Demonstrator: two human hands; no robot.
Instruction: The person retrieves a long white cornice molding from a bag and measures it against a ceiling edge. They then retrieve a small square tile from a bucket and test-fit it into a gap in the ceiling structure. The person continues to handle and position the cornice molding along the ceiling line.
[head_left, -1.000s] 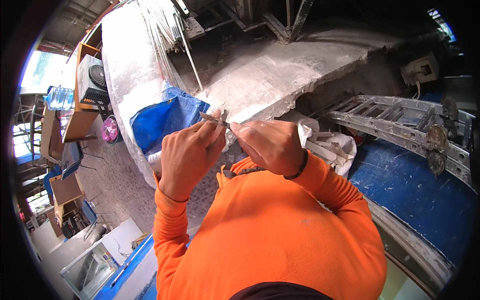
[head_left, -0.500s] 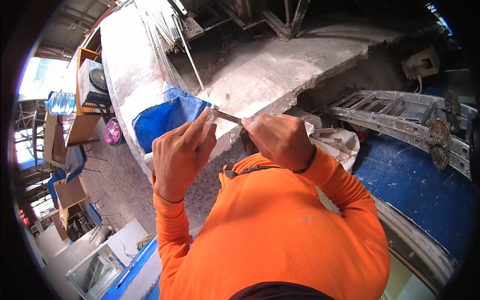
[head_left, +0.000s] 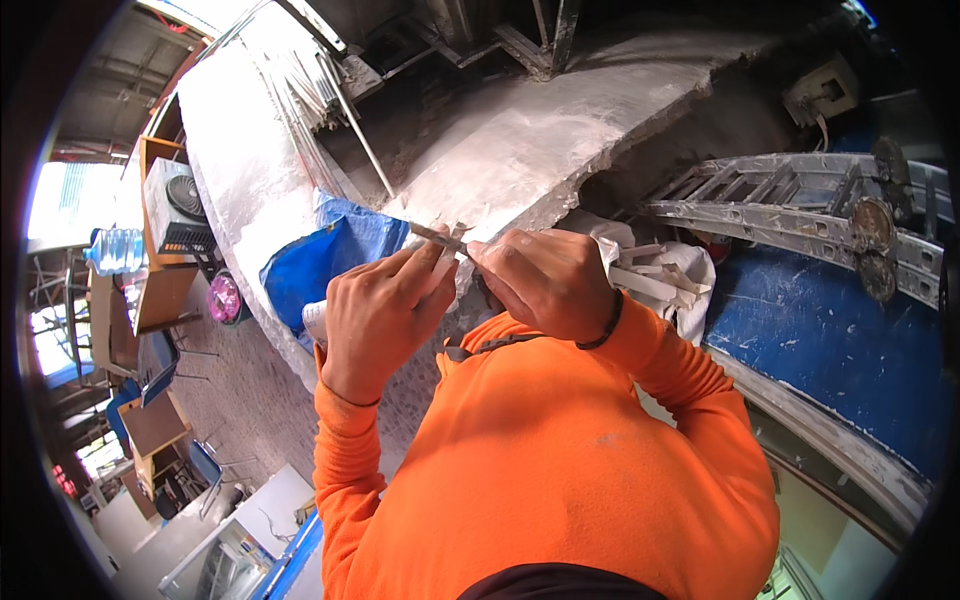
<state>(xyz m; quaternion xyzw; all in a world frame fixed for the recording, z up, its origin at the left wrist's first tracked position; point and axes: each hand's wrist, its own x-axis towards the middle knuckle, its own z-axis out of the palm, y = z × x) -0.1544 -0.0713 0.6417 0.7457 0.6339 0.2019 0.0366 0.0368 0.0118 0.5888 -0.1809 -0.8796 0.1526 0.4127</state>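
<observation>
My left hand is closed around a narrow white plastic-looking strip. The strip's end shows at the fingertips, and a pale rounded piece, perhaps its other end, shows beside the back of the hand. My right hand grips a flat, brownish-grey metal blade by its near end; its handle, if any, is hidden in the fingers. The blade lies across the strip's tip, close to my left index finger. Both hands are in front of my chest, above the edge of a dusty whitish slab.
Blue sheeting lies on the slab left of my hands. Thin white lengths and a pole rest farther back. To the right are a folded metal ladder, a white sack with scraps and a blue surface.
The blade has slid left across the strip, so its tip now reaches past my left fingertips. My hands have come closer together, and the view has shifted slightly.
</observation>
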